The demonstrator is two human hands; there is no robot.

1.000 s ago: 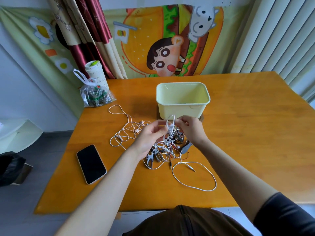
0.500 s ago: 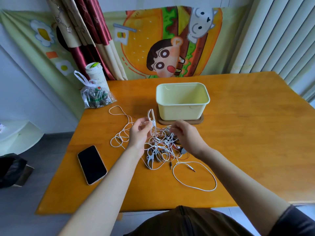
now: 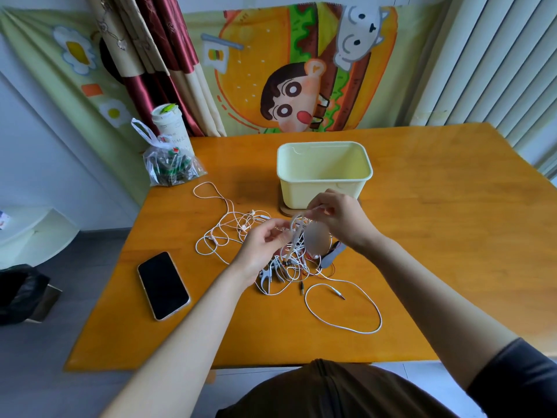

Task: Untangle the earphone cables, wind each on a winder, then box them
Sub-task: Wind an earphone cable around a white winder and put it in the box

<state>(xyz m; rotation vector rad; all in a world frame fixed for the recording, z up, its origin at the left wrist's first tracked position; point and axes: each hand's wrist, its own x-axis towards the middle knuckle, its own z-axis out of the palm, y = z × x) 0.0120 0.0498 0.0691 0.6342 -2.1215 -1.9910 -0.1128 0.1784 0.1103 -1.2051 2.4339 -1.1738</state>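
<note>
White earphone cables (image 3: pixel 291 268), blurry mid-tangle

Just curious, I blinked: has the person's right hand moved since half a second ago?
Yes: the right hand rose toward the pale yellow plastic box, now overlapping its front wall.

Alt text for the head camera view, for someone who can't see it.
The left hand and right hand pinch strands of a tangle of white earphone cables above an orange wooden table. An empty pale yellow plastic box stands behind; a black smartphone lies at left.
</note>
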